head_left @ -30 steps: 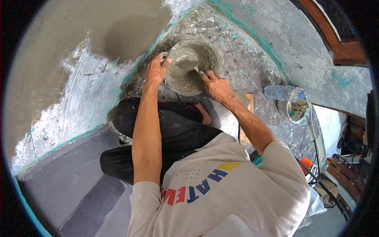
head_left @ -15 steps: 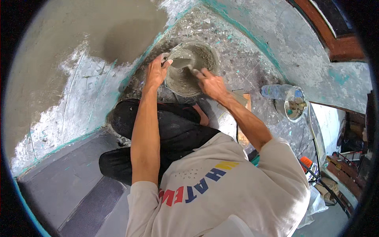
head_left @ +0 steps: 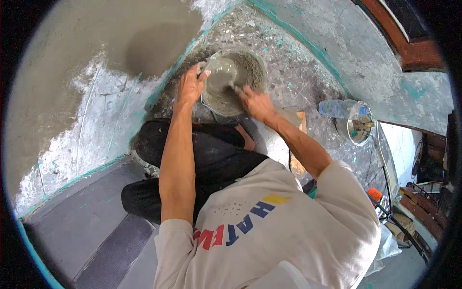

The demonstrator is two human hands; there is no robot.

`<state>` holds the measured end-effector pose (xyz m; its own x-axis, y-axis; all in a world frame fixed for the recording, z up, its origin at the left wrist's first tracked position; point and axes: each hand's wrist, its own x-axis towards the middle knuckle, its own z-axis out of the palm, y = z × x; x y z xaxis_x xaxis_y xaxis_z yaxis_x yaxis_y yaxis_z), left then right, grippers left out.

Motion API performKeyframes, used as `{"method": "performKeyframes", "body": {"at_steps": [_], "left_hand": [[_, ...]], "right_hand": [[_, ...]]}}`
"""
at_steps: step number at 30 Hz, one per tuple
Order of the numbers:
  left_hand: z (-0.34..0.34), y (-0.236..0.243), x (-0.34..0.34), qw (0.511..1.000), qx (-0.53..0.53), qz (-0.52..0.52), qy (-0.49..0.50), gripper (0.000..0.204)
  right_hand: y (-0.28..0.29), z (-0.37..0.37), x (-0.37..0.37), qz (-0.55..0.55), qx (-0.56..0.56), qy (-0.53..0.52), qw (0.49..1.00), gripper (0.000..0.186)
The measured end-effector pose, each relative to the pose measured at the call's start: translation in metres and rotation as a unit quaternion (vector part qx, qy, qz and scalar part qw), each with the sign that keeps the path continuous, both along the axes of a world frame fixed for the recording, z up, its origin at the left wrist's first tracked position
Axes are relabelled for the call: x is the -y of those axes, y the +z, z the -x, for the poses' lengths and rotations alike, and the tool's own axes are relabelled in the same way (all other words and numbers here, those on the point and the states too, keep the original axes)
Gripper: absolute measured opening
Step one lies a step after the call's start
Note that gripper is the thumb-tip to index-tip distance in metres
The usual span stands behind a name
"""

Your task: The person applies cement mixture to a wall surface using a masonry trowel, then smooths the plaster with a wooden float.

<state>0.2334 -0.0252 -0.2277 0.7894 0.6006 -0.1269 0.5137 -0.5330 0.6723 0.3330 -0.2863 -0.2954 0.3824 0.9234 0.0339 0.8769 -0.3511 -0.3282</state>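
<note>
A round bucket (head_left: 260,61) holds wet grey mortar (head_left: 250,67) in front of me, beside the left wall. My left hand (head_left: 191,85) is closed on the bucket's left rim, its thumb over the edge. Around the handle of a trowel (head_left: 233,85) wrap the fingers of my right hand (head_left: 257,103), over the bucket's right side. The trowel's blade is down in the mortar, and its outline blends with the mix.
At left, the wall (head_left: 103,36) is partly coated in fresh grey render. To the right lie a clear plastic bottle (head_left: 332,109) and a small bucket (head_left: 356,142) with rubble. Paint flakes and debris dot the floor (head_left: 293,62). A black cable and tools lie at far right.
The trowel's blade has shifted within the mortar, turning lower into the mix. My right hand has moved slightly left and down. The left hand keeps its place at the rim.
</note>
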Motion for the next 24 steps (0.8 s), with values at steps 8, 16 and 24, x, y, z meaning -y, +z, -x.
{"method": "performKeyframes", "body": {"at_steps": [8, 16, 24], "left_hand": [[-0.002, 0.012, 0.009, 1.0, -0.001, -0.017, 0.006, 0.044], [0.005, 0.009, 0.0, 0.999, -0.034, 0.004, 0.019, 0.051], [-0.001, 0.006, 0.008, 1.0, -0.017, -0.017, -0.012, 0.051]], "right_hand": [[0.001, -0.023, 0.01, -0.084, -0.004, -0.016, 0.996, 0.057], [0.0, -0.002, 0.034, 0.078, 0.001, 0.029, 0.997, 0.06], [-0.013, -0.009, 0.016, 0.011, 0.004, -0.028, 1.0, 0.063]]}}
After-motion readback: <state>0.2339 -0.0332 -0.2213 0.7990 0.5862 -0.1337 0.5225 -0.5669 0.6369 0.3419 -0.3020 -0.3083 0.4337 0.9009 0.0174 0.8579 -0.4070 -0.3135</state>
